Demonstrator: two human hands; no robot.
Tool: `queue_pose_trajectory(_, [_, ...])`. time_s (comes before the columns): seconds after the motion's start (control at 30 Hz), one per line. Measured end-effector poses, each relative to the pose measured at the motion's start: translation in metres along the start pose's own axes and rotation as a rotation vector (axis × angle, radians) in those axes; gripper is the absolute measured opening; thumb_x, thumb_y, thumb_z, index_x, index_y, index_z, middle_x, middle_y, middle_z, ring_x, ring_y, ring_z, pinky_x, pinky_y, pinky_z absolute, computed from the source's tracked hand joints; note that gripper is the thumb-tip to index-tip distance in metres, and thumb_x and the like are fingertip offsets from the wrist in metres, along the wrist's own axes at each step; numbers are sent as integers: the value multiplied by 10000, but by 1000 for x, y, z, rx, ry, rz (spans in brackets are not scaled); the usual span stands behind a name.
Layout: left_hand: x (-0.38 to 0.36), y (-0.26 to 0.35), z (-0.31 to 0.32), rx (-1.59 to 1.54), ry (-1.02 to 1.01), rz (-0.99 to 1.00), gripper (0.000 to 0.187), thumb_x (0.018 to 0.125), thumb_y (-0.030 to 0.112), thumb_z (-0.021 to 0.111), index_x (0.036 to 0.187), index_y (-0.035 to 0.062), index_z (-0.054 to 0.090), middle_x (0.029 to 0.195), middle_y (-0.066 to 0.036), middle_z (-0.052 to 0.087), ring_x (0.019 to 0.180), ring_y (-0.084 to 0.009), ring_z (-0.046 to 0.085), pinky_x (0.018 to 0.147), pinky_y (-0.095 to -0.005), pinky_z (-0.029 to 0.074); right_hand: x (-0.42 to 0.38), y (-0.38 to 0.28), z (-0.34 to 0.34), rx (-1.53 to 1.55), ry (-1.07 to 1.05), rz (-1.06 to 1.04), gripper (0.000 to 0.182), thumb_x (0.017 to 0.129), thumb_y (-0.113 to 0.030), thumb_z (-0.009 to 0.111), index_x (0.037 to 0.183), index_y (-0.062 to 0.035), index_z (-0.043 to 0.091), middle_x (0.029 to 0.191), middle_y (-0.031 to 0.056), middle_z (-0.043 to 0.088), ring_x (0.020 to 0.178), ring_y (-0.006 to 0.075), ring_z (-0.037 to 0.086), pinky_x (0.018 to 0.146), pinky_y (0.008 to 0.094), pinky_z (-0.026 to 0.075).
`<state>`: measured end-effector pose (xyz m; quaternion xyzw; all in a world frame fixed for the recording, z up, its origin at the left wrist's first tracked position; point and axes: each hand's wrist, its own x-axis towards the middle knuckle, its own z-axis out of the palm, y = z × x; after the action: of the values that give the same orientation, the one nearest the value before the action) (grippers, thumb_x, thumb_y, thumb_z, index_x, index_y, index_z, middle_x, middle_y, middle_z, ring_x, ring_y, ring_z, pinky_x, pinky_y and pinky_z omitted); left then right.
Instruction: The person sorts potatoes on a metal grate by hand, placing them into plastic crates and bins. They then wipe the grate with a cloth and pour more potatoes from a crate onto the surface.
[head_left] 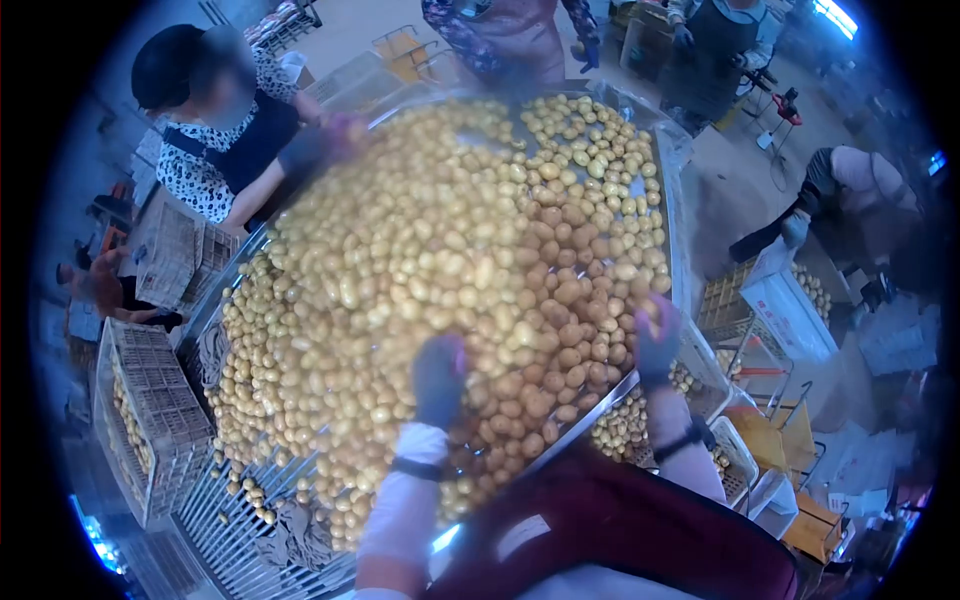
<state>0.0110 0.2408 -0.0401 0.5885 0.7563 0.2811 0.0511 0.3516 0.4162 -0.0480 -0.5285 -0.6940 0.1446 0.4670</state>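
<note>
Grey-gloved left hand (440, 382) reaching forward over potatoes (400, 250), right hand (658, 345) near metal rim (590, 415); cannot tell either grip.

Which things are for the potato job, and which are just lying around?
Looks part of the job:
potatoes
metal table
left hand, among the potatoes
right hand, by the edge
left crate, with potatoes inside

Seems just lying about:
crumpled grey cloth on the bars
another cloth
</note>
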Motion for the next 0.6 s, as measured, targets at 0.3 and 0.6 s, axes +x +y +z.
queue_pose_trajectory(0.3, [36, 1, 50, 523, -240, 221, 571, 890, 280, 628, 1440, 191, 503, 1180, -68, 635, 1125, -328, 595, 883, -496, 489, -220, 118, -237, -802, -85, 722, 535, 868, -249, 678, 1335, -18, 562, 1239, 260, 601, 1157, 410, 558, 1020, 477, 428])
queue_pose_trajectory(0.6, [72, 38, 31, 446, -358, 40, 484, 887, 337, 653, 1351, 231, 563, 955, -98, 646, 899, -310, 626, 775, -475, 489, 6, 8, 40, 97, -330, 5, 308, 951, -161, 631, 1231, -34, 628, 1297, 170, 626, 1191, 372, 598, 1035, 431, 466])
